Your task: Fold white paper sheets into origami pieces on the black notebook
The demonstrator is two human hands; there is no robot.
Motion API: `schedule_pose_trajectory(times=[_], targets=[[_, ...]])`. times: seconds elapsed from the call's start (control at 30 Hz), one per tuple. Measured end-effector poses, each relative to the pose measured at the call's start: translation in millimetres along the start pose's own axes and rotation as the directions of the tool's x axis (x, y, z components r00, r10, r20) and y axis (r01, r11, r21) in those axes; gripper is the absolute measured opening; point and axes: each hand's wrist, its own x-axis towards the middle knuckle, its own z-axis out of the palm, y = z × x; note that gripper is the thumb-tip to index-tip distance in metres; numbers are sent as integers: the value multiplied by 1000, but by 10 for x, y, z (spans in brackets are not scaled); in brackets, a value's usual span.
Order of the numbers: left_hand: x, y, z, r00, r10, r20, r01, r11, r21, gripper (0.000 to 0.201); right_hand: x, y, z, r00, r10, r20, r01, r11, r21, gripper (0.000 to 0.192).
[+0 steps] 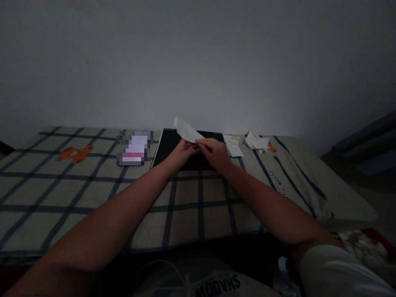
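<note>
Both hands [215, 153] pinching white paper [187, 132], black board [167, 150] beneath; checked tablecloth [187, 187] below

Single head-worn view, facing wall [198, 62], angled down over table [185, 187]

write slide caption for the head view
Left hand and right hand hold white paper over a black pad on a checked cloth.
</note>
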Motion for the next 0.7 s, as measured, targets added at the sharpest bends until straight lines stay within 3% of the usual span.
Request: schedule_pose_trajectory(times=[0.37,0.57,0.7], targets=[[-40,171,-7,991,3,-134,30,969,244,37,12,-15,-30,949,316,7,-314,938,146,19],[-22,148,-27,986,-89,-144,119,970,211,37,26,-5,-31,917,398,19,-390,884,257,26],[-16,130,-36,982,-159,-100,175,967,186,36,29,25,-27,924,380,42,-376,886,270,29]])
